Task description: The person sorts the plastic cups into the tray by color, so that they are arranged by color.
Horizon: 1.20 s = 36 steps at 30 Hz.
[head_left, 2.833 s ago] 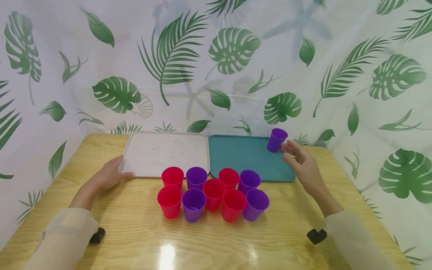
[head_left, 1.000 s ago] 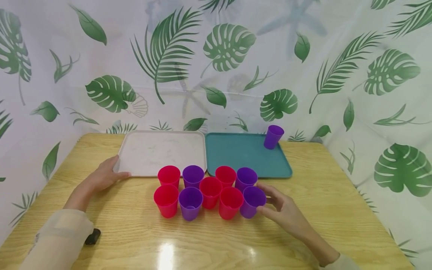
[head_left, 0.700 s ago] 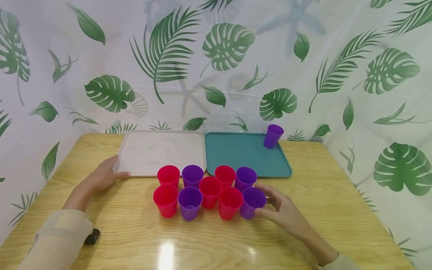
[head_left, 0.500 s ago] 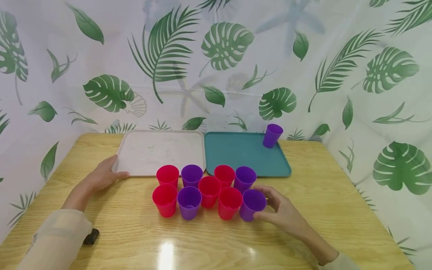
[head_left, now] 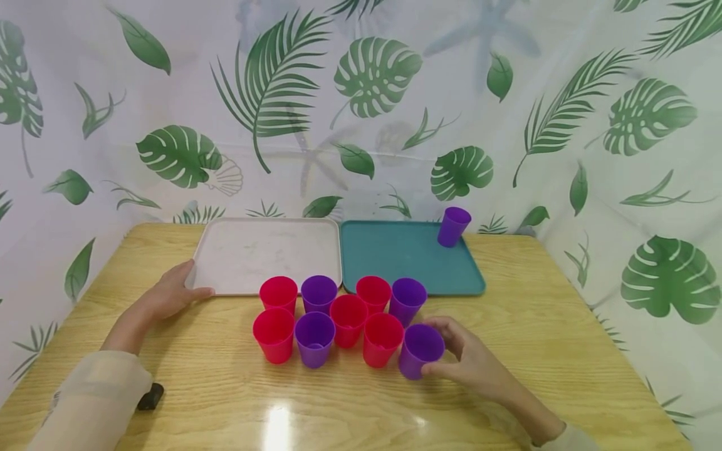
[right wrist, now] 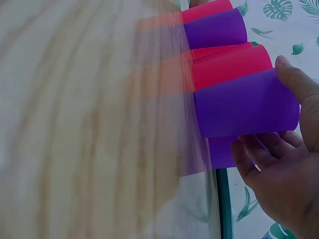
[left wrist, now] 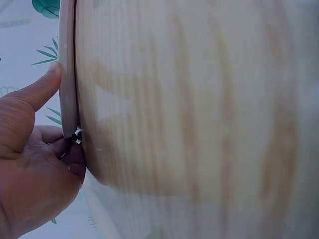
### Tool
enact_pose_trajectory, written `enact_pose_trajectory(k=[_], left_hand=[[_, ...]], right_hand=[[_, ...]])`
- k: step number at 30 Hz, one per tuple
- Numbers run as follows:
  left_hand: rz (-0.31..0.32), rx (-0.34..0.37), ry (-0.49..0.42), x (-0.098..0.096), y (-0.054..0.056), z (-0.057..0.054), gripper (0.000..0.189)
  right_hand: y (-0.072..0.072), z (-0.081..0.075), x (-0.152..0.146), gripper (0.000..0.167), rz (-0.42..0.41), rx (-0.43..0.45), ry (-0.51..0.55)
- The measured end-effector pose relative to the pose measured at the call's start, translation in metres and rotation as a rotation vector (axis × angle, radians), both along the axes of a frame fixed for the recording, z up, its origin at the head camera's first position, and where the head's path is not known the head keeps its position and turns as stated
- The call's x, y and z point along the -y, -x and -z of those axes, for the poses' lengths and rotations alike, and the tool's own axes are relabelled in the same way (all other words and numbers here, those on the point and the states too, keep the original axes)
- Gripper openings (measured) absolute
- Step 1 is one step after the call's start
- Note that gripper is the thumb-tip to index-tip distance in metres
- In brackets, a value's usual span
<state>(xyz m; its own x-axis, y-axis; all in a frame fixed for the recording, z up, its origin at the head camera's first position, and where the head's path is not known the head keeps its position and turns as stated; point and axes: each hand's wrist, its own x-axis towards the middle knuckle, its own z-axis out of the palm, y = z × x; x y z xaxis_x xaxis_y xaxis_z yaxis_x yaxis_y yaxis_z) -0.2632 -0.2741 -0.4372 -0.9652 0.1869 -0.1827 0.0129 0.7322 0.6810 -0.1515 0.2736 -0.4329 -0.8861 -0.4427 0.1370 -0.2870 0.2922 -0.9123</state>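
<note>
My right hand (head_left: 476,363) holds a purple plastic cup (head_left: 413,364) at the right end of a cluster of cups. In the right wrist view, the thumb lies near this purple cup's (right wrist: 244,107) rim, the fingers along its side. Beside it stand a red cup (head_left: 379,351) and another purple cup (head_left: 407,304). At the near left corner of the white tray (head_left: 265,257), my left hand (head_left: 172,294) grips the edge. Its thumb touches the tray's (left wrist: 68,94) rim in the left wrist view; the fingers curl around the corner.
A teal tray (head_left: 400,257) adjoins the white one, with a single purple cup (head_left: 454,227) upright in its far right corner. Several more red and purple cups, including a red cup (head_left: 274,344), stand upright in front of the trays. A leaf-print cloth hangs behind the table.
From the cup on the teal tray, my right hand has come to the front right purple cup. Lately that cup has moved slightly toward me, apart from its neighbours. My left hand stays put.
</note>
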Motion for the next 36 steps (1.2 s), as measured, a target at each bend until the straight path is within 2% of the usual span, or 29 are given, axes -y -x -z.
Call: enact_pose_trajectory(k=[7,12,21,30,36], left_hand=[[0.003,-0.009,-0.004,0.001,0.001,0.001,0.098],[-0.001,-0.006,0.002,0.002,0.002,0.002,0.098],[-0.011,0.007,-0.004,0.0,-0.001,-0.002,0.097],[-0.015,0.016,-0.001,-0.001,-0.002,-0.004,0.097],[-0.022,0.022,-0.004,-0.002,-0.002,-0.003,0.097]], right_hand=[[-0.005,-0.006,-0.006,0.058,-0.049,-0.006,-0.02],[-0.008,-0.015,-0.014,0.055,-0.045,-0.004,-0.019],[-0.007,-0.031,-0.036,0.053,-0.037,-0.087,-0.002],[-0.003,-0.053,-0.058,0.054,0.036,-0.065,0.054],[0.008,-0.062,-0.072,0.052,0.16,-0.075,0.004]])
